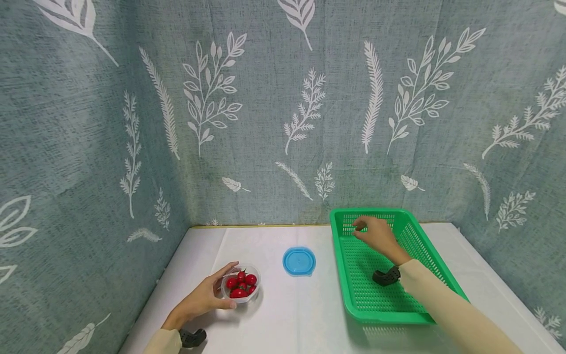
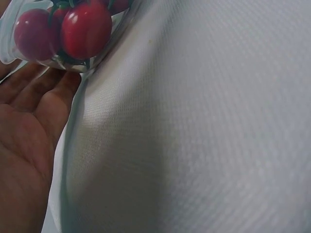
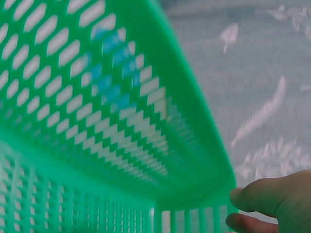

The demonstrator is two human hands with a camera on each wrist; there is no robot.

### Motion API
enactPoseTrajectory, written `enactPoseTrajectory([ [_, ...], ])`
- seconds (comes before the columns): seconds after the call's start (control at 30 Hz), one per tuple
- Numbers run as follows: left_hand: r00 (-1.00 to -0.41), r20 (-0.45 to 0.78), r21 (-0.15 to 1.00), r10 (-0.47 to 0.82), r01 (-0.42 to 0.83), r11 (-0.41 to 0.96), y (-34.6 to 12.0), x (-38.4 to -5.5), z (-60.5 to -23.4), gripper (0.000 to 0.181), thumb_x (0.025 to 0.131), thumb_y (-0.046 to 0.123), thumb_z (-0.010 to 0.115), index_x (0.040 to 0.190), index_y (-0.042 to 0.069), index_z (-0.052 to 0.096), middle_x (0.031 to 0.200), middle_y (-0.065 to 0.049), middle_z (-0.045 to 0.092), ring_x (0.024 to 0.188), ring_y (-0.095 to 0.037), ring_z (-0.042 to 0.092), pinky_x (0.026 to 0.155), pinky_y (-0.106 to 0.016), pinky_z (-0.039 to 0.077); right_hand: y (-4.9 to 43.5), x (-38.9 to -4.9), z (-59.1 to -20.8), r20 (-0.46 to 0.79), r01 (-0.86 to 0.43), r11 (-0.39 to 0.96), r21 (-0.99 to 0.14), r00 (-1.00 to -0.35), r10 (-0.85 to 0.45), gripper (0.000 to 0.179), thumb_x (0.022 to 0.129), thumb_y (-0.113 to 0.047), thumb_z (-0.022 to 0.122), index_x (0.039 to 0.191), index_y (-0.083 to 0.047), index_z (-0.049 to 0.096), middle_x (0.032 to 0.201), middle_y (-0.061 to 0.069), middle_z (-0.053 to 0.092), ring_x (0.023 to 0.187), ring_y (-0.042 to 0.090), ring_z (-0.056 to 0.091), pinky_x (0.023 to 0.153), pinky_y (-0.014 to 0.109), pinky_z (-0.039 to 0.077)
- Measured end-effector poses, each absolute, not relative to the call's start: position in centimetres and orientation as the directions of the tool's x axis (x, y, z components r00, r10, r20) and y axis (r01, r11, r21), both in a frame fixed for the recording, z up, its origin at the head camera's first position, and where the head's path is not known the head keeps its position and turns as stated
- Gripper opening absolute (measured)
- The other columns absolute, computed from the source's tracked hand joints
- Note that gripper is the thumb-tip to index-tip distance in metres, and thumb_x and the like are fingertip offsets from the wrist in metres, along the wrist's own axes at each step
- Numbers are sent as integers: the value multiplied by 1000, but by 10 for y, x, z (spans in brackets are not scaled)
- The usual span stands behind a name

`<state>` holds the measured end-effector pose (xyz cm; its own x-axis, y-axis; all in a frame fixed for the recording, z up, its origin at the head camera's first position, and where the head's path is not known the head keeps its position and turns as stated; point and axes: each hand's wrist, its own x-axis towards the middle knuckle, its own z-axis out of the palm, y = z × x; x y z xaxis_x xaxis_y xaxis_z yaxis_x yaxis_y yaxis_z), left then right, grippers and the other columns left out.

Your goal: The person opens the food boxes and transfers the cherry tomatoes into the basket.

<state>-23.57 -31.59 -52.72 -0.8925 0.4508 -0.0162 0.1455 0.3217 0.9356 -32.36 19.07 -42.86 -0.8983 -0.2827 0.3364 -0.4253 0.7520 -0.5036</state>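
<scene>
A clear plastic container [image 1: 253,295] of small red tomatoes [image 1: 239,293] with green stems stands on the white table at the left. My left hand [image 1: 201,298] is spread beside it, fingers along its far-left side and thumb in front; in the left wrist view the fingers [image 2: 60,92] reach the container wall. Over the green basket [image 1: 342,275] hovers my right hand [image 1: 376,235], thumb and forefinger loosely bent with a gap between them. Nothing shows in that gap. The right wrist view puts the thumb [image 3: 260,194] near the basket rim, other fingers mostly hidden.
A blue lid [image 1: 299,261] lies flat on the white table [image 1: 309,309] between container and basket. Grey-green leaf-patterned cloth [image 1: 265,123] hangs behind the table and at both sides. The basket's slotted walls rise around the right hand.
</scene>
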Motion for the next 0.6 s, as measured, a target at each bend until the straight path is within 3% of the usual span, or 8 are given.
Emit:
enactPoseTrajectory([
  [0.17, -894, -25, 936, 447, 136, 324, -316, -236, -528, 105, 84, 17, 88, 165, 13, 21, 169, -17, 18, 154, -42, 10, 115, -62, 25, 172, -320, -427, 361, -468, 726, -504, -878, -315, 21, 94, -11, 75, 113, -2, 74, 103, 14, 75, 94, 35, 69, 79, 53, 54],
  [0.37, -900, -32, 928, 435, 135, 347, -315, -236, -528, 105, 84, 19, 88, 165, 13, 22, 168, -18, 21, 154, -43, 14, 114, -61, 29, 152, -313, -425, 341, -489, 686, -538, -871, -354, 23, 94, -13, 75, 115, -4, 73, 102, 9, 74, 96, 33, 69, 78, 49, 54],
  [0.6, -900, -32, 933, 435, 129, 336, -315, -235, -527, 105, 84, 18, 88, 165, 15, 22, 168, -16, 23, 154, -42, 14, 115, -62, 28, 127, -305, -420, 319, -508, 671, -540, -861, -396, 19, 94, -16, 77, 112, -11, 74, 99, 1, 73, 82, 17, 66, 68, 35, 52],
])
